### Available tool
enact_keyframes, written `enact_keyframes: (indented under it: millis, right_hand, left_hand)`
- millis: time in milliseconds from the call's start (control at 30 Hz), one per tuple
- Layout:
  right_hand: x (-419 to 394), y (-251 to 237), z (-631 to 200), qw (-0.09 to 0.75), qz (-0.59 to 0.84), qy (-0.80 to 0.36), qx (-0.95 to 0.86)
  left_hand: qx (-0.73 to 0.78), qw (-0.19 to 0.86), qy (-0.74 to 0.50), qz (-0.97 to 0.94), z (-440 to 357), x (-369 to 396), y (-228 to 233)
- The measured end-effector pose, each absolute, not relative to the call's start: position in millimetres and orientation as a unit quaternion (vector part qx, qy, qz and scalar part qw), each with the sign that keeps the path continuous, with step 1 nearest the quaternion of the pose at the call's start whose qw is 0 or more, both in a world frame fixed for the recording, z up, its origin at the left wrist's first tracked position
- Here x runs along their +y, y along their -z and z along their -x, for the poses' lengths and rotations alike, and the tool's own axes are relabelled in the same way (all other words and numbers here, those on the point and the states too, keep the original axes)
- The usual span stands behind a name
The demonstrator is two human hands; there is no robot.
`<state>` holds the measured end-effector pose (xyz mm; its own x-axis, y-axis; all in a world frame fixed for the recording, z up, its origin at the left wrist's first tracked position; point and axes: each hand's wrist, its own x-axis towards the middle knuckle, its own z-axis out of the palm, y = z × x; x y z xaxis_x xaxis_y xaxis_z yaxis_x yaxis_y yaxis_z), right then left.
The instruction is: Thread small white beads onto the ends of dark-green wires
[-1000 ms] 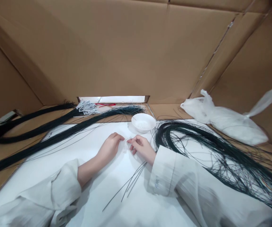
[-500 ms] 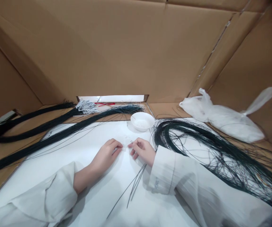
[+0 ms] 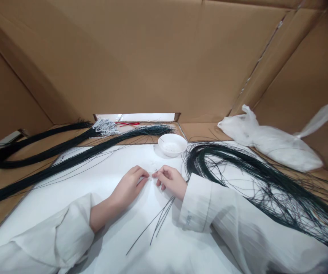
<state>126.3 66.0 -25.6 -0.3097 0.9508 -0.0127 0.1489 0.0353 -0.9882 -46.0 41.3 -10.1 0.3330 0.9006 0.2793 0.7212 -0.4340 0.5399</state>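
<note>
In the middle of the white table (image 3: 95, 167), my left hand (image 3: 130, 185) has its thumb and fingertips pinched together; what lies between them is too small to make out. Close to its right, my right hand (image 3: 172, 182) is closed around several thin dark wires (image 3: 161, 219). Their short ends poke up past the fingertips, and the long ends run down toward me, fanned out beneath the wrist. A small gap separates the two sets of fingertips. Just beyond them stands a white bowl (image 3: 172, 145) with small pale bits inside.
Long bundles of dark wire (image 3: 75, 156) stretch across the left, one tipped with white pieces (image 3: 105, 127) beside a red strip (image 3: 126, 123). A loose wire coil (image 3: 255, 171) lies right, near white plastic bags (image 3: 278, 144). Cardboard walls (image 3: 141, 57) surround the table.
My right hand has shifted slightly left, its fingertips nearer to my left hand's. The wires moved with it. The whole view has shifted a little.
</note>
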Motion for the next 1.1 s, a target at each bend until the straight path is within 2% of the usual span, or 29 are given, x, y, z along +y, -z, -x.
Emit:
enact_keyframes:
  millis: [1100]
  right_hand:
    - [63.6, 21.5, -125.0, 0.371, 0.47, -0.515, -0.614]
  left_hand:
    - [0.515, 0.163, -0.264, -0.799, 44.6, 42.7, 8.9]
